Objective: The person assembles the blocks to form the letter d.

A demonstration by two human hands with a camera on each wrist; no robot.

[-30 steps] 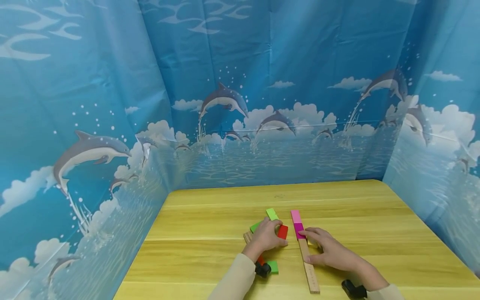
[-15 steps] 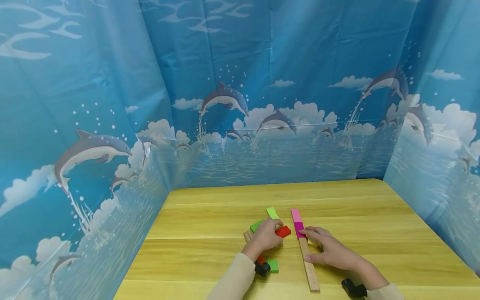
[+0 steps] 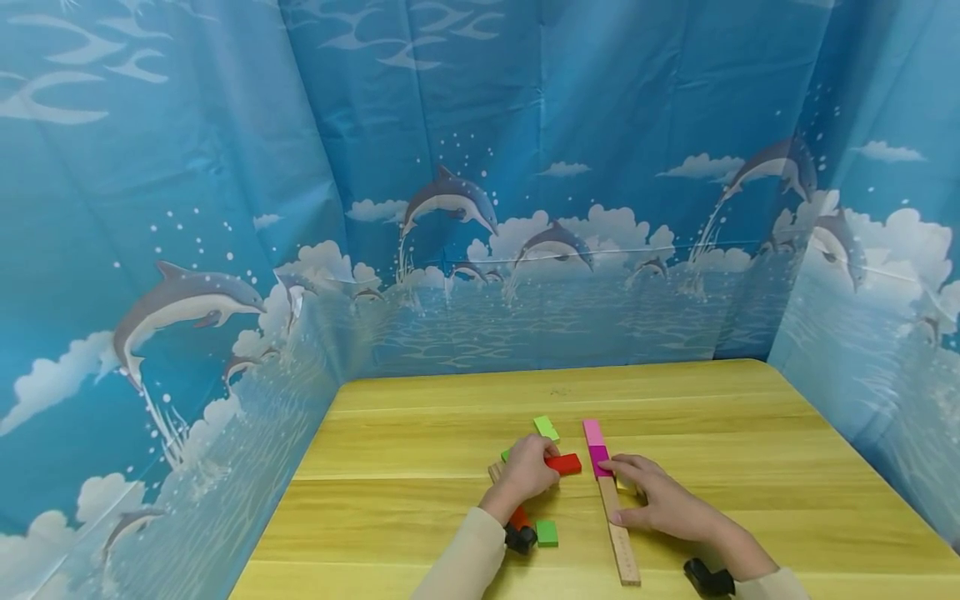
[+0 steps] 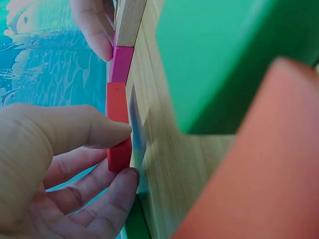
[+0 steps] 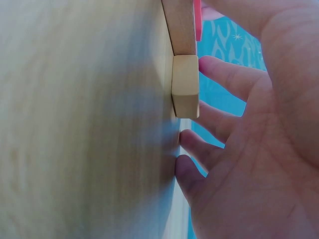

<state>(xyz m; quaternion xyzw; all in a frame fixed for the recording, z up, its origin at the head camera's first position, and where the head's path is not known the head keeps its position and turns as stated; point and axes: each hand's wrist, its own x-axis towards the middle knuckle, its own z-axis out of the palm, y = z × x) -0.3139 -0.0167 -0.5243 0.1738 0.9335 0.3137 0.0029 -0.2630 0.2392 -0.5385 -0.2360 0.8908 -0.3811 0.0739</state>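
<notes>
My left hand (image 3: pixel 529 468) pinches a red block (image 3: pixel 564 464) between thumb and fingers, close over the table. In the left wrist view that red block (image 4: pixel 117 99) appears between thumb and fingertips. To its right runs a row: a pink block (image 3: pixel 592 432), a magenta block (image 3: pixel 598 461) and a long wooden strip (image 3: pixel 618 533). Lying along this row, my right hand (image 3: pixel 663 500) has its fingers loosely extended. Its index fingertip is at the magenta block, its thumb at the strip. A pale block (image 5: pixel 185 84) sits beside the strip, near those fingers.
Around the left hand lie a lime block (image 3: pixel 547 429), a green block (image 3: pixel 547 533), another red block (image 3: pixel 519 518) and a wooden piece (image 3: pixel 495 472), partly hidden by the hand and wrist. A dolphin-print curtain (image 3: pixel 465 325) borders the table (image 3: pixel 390 433).
The red block has turned in my left hand, from pointing away to lying crosswise toward the row. The left hand has shifted slightly left; the right hand and the row have kept still.
</notes>
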